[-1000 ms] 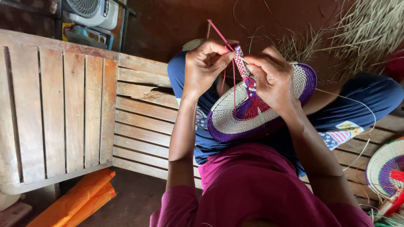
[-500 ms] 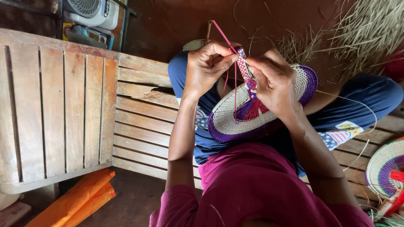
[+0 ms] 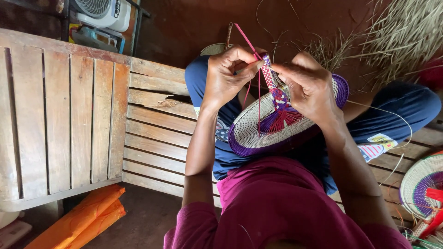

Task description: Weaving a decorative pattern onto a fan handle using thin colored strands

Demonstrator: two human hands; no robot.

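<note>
Left hand [image 3: 226,76] pinching a thin pink strand [image 3: 244,39], fingers clenched on it right at the top of the woven handle [image 3: 272,85]. Right hand [image 3: 309,87] just across, fingertips grasping that same handle from the other side. Both hands touching at the tip, neither clearly nearer. Handle's long axis running from the fingertips down toward the body, into the round woven fan [image 3: 281,127] lying below the fingers across the lap. Strand slanting up and away past the left fingers. Count: one fan in hand, one handle, one pink strand held; a second woven fan [image 3: 422,184] well off beyond the right elbow. Wooden bench [image 3: 60,120] out beyond the left arm.
</note>
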